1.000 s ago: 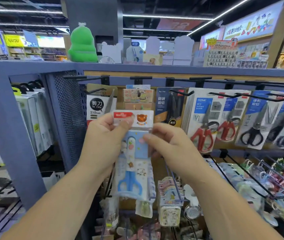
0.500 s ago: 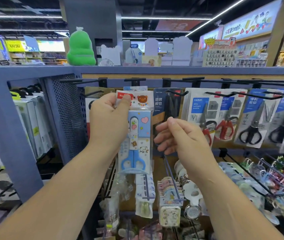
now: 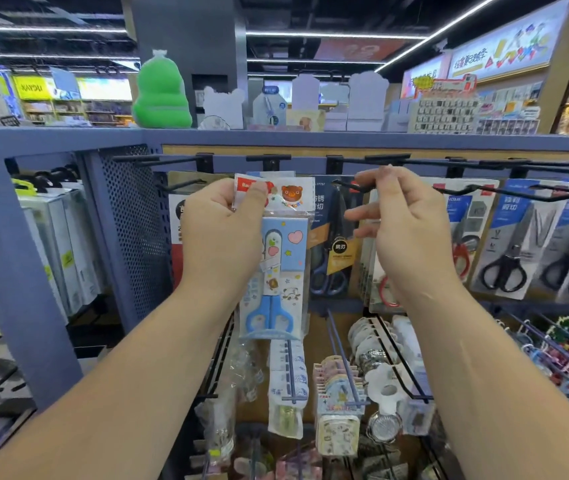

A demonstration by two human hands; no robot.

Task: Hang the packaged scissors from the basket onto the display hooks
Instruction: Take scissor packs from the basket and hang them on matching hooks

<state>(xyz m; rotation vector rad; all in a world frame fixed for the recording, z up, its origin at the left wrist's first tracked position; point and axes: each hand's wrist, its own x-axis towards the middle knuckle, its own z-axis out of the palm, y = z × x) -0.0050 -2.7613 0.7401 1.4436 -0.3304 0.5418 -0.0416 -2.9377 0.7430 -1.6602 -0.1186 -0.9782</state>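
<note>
Pinching the header card of the children's scissors pack (image 3: 278, 258) between thumb and curled fingers, the left hand (image 3: 220, 237) holds it upright before the top row of hooks, with the blue handles hanging down. The right hand (image 3: 406, 233) holds nothing. Its fingers are loosely spread beside the upturned tip of a black wire hook (image 3: 345, 186), and I cannot tell whether one touches the wire. The basket is out of view.

The step in hand looks like threading the header onto a hook. The thumb lies over the red corner of the header and should stay clear of the hang hole, which I cannot make out. The card wants to sit square to the wire, rise over the upturned tip, then slide back. The free hand could steady the hook.

That hook carries a dark-blue scissors card (image 3: 331, 244), a different item. Just behind the held pack, a pale card (image 3: 269, 175) peeks out under a bracket (image 3: 269, 161), which is probably the matching place.
</note>
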